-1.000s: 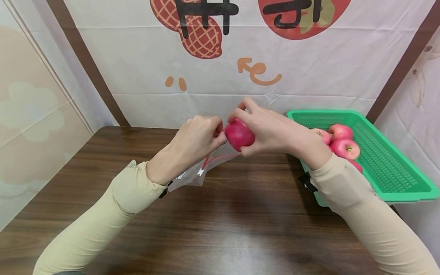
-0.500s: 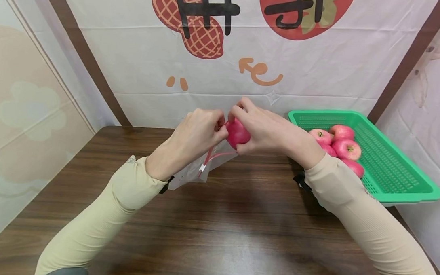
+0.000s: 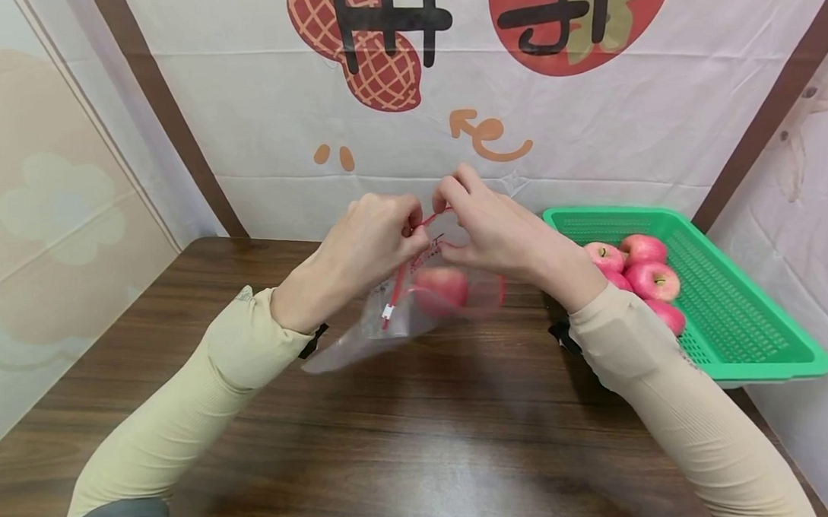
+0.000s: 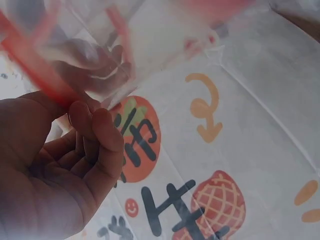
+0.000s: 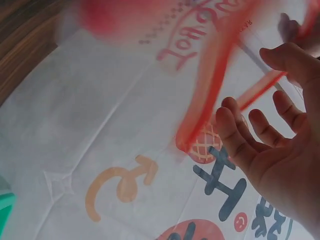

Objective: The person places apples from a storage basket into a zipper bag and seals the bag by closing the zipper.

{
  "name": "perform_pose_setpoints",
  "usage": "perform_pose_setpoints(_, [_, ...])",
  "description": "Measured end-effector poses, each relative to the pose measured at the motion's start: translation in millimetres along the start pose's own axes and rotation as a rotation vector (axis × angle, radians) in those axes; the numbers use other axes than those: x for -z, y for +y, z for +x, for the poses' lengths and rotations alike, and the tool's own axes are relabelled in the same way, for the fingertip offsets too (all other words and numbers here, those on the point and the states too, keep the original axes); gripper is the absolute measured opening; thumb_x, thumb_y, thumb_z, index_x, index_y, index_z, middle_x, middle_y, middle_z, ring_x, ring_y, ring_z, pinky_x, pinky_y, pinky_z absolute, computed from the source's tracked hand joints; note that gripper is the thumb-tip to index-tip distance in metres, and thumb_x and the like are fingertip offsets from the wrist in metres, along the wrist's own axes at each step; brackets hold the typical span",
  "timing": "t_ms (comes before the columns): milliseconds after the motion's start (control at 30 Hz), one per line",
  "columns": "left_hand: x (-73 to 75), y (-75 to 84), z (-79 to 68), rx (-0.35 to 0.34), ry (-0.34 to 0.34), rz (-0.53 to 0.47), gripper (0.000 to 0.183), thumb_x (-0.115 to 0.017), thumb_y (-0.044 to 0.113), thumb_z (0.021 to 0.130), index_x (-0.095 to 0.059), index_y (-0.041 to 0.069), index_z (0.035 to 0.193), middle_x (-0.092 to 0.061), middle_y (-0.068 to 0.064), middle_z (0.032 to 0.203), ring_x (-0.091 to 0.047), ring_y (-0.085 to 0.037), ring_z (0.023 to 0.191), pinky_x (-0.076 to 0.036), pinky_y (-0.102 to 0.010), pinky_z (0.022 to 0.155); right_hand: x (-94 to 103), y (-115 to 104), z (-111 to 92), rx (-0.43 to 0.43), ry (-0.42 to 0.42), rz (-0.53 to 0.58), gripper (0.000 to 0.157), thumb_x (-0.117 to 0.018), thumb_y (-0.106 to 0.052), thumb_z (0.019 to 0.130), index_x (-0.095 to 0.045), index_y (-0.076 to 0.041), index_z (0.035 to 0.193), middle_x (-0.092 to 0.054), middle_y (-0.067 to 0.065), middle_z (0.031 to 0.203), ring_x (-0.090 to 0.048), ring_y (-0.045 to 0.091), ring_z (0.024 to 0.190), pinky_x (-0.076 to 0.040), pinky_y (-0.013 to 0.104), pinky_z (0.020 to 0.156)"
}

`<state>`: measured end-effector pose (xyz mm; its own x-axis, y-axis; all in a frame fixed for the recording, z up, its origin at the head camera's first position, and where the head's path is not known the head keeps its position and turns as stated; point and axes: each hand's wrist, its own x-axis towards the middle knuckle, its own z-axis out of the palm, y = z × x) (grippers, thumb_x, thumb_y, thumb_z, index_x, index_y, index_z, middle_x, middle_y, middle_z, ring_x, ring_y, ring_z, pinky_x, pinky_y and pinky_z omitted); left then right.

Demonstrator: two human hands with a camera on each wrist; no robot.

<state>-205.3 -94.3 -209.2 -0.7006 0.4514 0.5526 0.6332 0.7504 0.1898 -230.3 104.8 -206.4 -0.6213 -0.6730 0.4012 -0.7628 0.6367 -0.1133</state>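
A clear zip bag [image 3: 352, 350] with a red seal and a white slider [image 3: 388, 313] hangs above the table, an apple [image 3: 441, 289] inside it. My left hand [image 3: 368, 237] pinches the bag's red-edged mouth between thumb and fingers, as the left wrist view confirms. Close by, at the opening, my right hand [image 3: 498, 229] has its fingers spread and loosely bent. Nothing lies in its grasp in the right wrist view, where the red seal strip [image 5: 212, 85] runs beside the fingertips.
To the right on the wooden table [image 3: 406, 434] stands a green basket [image 3: 767, 369] with several apples [image 3: 653, 280] at its left side. A printed cloth [image 3: 258, 104] hangs behind the table.
The apple has left my right hand and dropped into the bag. That hand has loosened and risen slightly. My left hand keeps its pinch on the bag and sits a little higher.
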Motion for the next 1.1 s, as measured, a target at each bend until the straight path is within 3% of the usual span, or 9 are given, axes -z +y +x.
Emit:
perform_pose_setpoints(233, [3.0,-7.5,2.7,0.052,0.010,-0.018,0.007,-0.060,0.006,0.081,-0.064,0.005,0.075,-0.060,-0.003,0.064,-0.049,-0.017,0.055,-0.040,-0.029,0.053,13.8,5.1,-11.4,-0.013,-0.021,0.009,0.039,-0.070,-0.018,0.087,-0.051,-0.012,0.120,-0.044,0.006,0.114,-0.054,0.019,0.088,-0.049,0.033,0.075])
perform_pose_setpoints(467, [3.5,-14.2,3.2,0.086,-0.019,-0.027,0.009,-0.056,0.005,0.080,-0.063,0.006,0.075,-0.059,-0.003,0.066,-0.048,-0.016,0.060,-0.039,-0.029,0.055,28.7,26.3,-34.4,-0.052,-0.007,-0.015,0.045,-0.072,-0.021,0.088,-0.054,-0.011,0.128,-0.047,0.009,0.122,-0.059,0.023,0.104,-0.052,0.039,0.084])
perform_pose_setpoints(833, [0.1,-18.5,2.3,0.080,-0.007,-0.020,0.009,-0.055,0.003,0.079,-0.062,0.007,0.075,-0.057,-0.003,0.065,-0.046,-0.016,0.060,-0.036,-0.029,0.055,51.2,61.0,-69.1,-0.183,0.010,0.003,0.053,-0.074,-0.018,0.087,-0.051,-0.008,0.134,-0.048,0.013,0.128,-0.054,0.031,0.113,-0.051,0.049,0.090])
perform_pose_setpoints(1100, [-0.2,-15.2,1.9,0.098,-0.017,-0.017,0.008,-0.056,0.005,0.081,-0.063,0.008,0.078,-0.059,-0.002,0.064,-0.047,-0.015,0.056,-0.038,-0.029,0.053,62.3,81.3,-87.7,-0.279,-0.048,0.025,0.056,-0.073,-0.019,0.088,-0.048,-0.010,0.138,-0.045,0.013,0.133,-0.052,0.035,0.117,-0.048,0.054,0.094])
